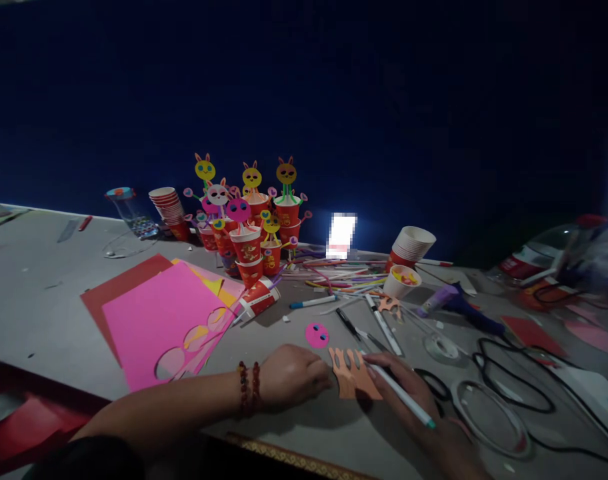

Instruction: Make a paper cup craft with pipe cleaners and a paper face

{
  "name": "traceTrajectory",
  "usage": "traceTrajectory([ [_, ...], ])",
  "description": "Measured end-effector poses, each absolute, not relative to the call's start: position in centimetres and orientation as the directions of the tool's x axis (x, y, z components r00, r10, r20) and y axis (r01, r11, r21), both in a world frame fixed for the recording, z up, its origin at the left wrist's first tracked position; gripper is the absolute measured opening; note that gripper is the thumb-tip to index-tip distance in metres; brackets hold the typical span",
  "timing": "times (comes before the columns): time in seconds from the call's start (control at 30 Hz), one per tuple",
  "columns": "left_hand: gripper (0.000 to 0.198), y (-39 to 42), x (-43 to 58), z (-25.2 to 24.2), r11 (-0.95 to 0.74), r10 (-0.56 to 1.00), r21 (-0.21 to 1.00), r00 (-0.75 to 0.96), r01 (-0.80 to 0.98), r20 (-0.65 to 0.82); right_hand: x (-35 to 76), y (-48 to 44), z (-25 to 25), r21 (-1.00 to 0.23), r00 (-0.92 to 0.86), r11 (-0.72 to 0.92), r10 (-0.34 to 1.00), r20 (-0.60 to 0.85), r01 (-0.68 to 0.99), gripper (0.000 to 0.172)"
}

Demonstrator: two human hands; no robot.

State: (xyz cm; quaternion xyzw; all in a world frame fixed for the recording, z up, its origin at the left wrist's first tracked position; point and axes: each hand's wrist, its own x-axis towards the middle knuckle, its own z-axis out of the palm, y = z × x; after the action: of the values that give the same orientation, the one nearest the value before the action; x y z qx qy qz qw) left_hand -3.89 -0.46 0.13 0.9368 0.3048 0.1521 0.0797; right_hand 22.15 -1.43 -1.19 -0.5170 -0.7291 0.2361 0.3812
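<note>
My right hand [407, 393] grips a white marker [401, 395] with a green end, slanted over a piece of orange paper [351, 377]. The paper has several rounded prongs cut along its top edge, with grey patches between them. My left hand [294, 379] rests on the table at the paper's left edge, its fingers curled; whatever they hold, if anything, is hidden. A pink paper disc [317, 335] with two blue eye shapes lies just above the paper. Behind it lie a black pen [349, 325], scissors [371, 340] and another white marker [384, 325].
Red cups with paper animal faces [247, 243] stand at the back. Pink sheets [159, 313] with cut circles lie left. A lit phone [341, 235], loose coloured sticks [329, 275], stacked cups [411, 248], a tape roll [441, 348] and a black cable [514, 407] spread rightward.
</note>
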Motion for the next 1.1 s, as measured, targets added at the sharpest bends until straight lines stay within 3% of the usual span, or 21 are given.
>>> traceTrajectory([
  [0.4,0.018,-1.6,-5.2,0.6,-0.849,0.506,0.254,0.852,0.464,0.136,23.8,-2.0,-0.6,-0.581,-0.242,0.417,0.902,0.357,0.699,0.022],
  [0.57,0.024,-1.8,-5.7,0.4,-0.859,0.488,0.251,0.861,0.445,0.145,22.8,-2.8,0.2,-0.645,-0.3,0.42,0.907,0.294,0.639,0.021],
  [0.77,0.03,-1.5,-5.7,-0.3,-0.878,0.463,0.253,0.855,0.406,0.235,22.7,-1.9,-0.6,-0.696,-0.207,0.335,0.942,0.264,0.635,0.025],
  [0.93,0.027,-1.5,-5.2,0.0,-0.872,0.467,0.268,0.86,0.41,0.204,22.1,-2.3,-0.8,-0.707,-0.238,0.324,0.946,0.222,0.628,0.023],
  [1.1,0.025,-1.2,-5.2,0.0,-0.811,0.561,0.329,0.802,0.484,0.205,21.7,-2.4,-1.0,-0.758,-0.161,0.253,0.967,0.196,0.6,0.008],
])
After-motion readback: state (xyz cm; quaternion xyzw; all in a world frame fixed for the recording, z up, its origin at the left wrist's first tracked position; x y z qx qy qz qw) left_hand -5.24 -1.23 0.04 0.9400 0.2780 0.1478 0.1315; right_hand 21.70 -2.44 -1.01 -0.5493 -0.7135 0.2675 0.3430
